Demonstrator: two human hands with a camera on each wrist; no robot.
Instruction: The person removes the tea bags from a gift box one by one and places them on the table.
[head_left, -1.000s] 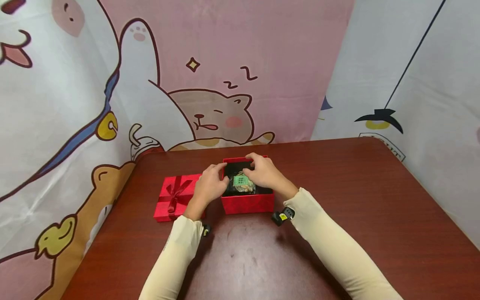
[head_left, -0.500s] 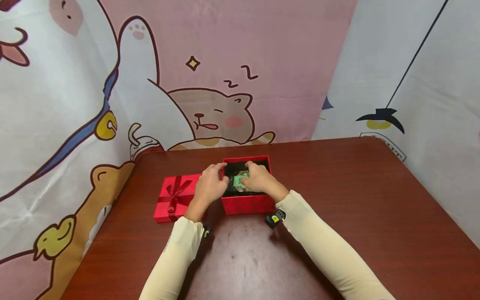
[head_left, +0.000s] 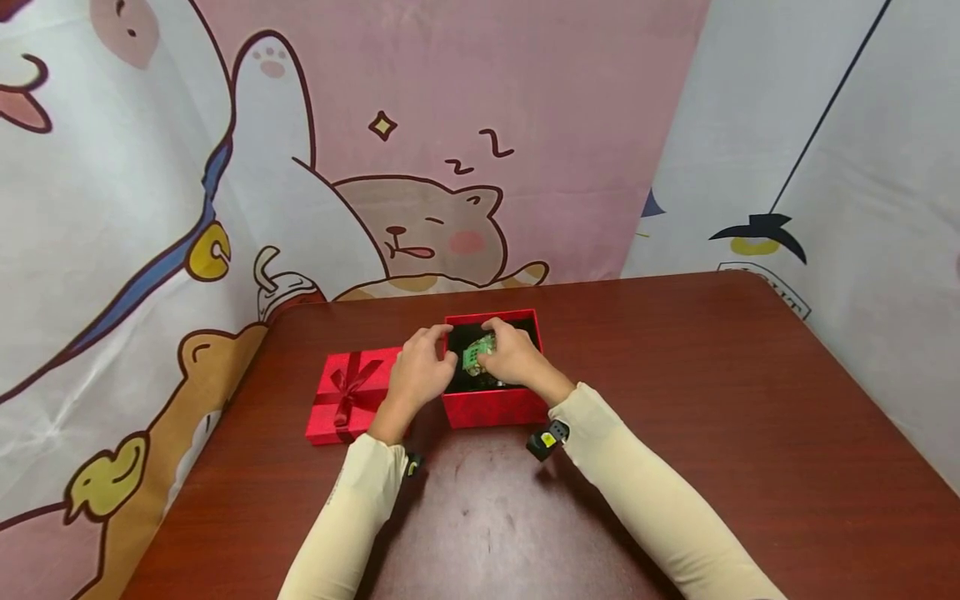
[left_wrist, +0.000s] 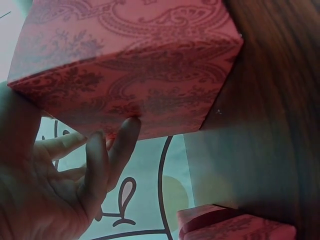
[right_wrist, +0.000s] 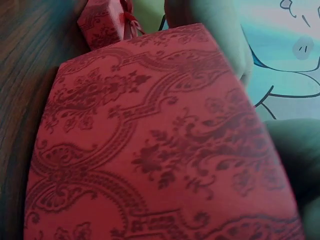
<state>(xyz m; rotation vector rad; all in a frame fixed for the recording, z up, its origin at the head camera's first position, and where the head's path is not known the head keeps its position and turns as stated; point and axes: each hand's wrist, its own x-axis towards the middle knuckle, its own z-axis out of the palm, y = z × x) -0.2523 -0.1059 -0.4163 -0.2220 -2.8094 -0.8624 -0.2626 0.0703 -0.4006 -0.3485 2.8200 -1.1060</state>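
The red patterned gift box stands lidless on the table, its inside black. My left hand holds its left wall, thumb at the rim; in the left wrist view the fingers lie against the outside. My right hand reaches in over the right side and pinches a small packet with a green label, thumb on the near face. The packet is tilted inside the box, partly covered by the hand. In the right wrist view the box wall hides most of that hand.
A red lid with a dark red ribbon bow lies left of the box, partly behind the left forearm. The brown wooden table extends to the right. A cartoon-printed cloth hangs behind the table and along its sides.
My right hand has moved left and down into the box, taken hold of the packet and tilted it. The left hand stays at the left wall.
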